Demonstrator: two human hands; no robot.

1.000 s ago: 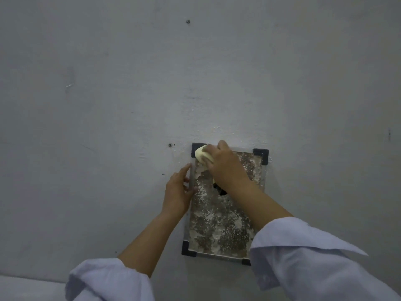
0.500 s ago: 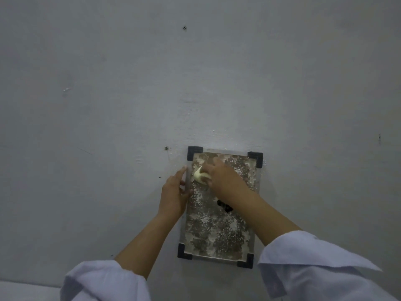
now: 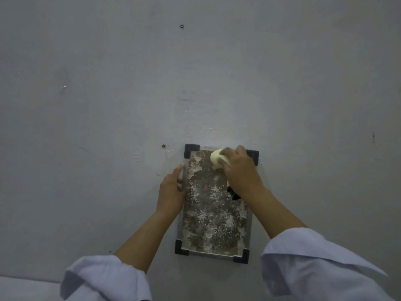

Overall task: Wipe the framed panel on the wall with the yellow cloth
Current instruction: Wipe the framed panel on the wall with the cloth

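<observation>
The framed panel (image 3: 213,216) hangs on the grey wall, a mottled brown and white rectangle with black corner pieces. My right hand (image 3: 240,172) grips the bunched yellow cloth (image 3: 218,159) and presses it against the panel's top, near the upper right corner. My left hand (image 3: 172,190) holds the panel's left edge, thumb on its front. A small dark object below my right wrist is partly hidden.
The grey wall (image 3: 195,72) fills the view, with a screw head (image 3: 181,26) high up and another (image 3: 163,145) just left of the panel's top. A pale ledge (image 3: 21,288) shows at the bottom left.
My right hand has carried the cloth from the panel's upper left across to the upper right. The left hand stays on the left edge.
</observation>
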